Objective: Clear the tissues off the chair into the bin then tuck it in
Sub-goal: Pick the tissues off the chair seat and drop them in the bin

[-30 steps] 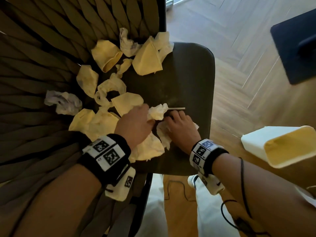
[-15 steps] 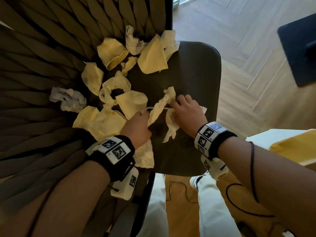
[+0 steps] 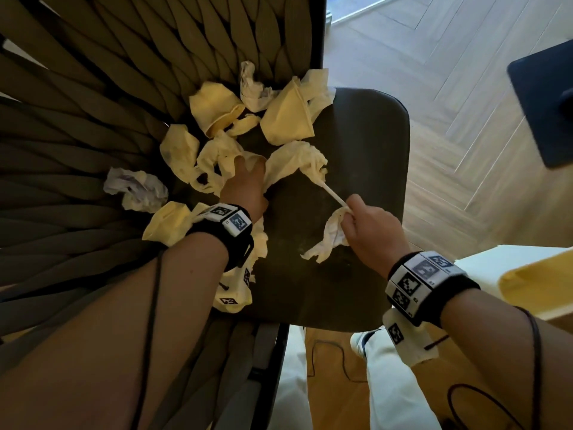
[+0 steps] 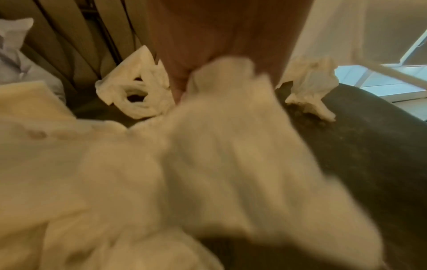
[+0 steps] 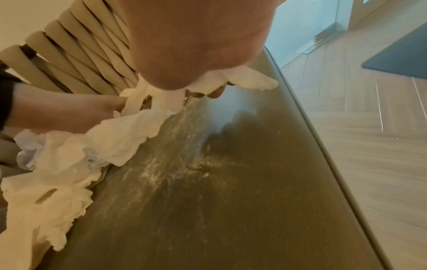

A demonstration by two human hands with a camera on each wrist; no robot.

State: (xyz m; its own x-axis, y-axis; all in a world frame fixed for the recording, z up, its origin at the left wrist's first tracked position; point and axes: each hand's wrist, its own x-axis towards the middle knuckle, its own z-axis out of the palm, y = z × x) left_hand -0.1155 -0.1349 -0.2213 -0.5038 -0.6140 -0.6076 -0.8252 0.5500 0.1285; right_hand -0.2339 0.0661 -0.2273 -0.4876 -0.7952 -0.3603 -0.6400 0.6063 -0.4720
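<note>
Several crumpled yellowish-white tissues (image 3: 285, 119) lie on the dark chair seat (image 3: 366, 144), most of them near the woven backrest (image 3: 93, 135). My left hand (image 3: 248, 164) is in the pile, its fingers curled round a tissue (image 4: 231, 113) that is blurred in the left wrist view. My right hand (image 3: 348, 209) is over the middle of the seat and pinches a hanging tissue (image 3: 330, 237). A thin twisted strand (image 3: 333, 195) runs from it to another tissue (image 3: 297, 159). The white bin (image 3: 483, 262) stands at the right, partly hidden by my right arm.
A bluish-white crumpled tissue (image 3: 136, 187) sits on the woven armrest at the left. A dark blue mat (image 3: 545, 97) lies on the wooden floor (image 3: 449, 88) at the upper right. My white trouser legs (image 3: 393, 383) stand by the seat's near edge.
My hands have drawn apart: the left went forward into the pile, the right pulled back to the right with its tissue, stretching a twisted strand taut between them.
</note>
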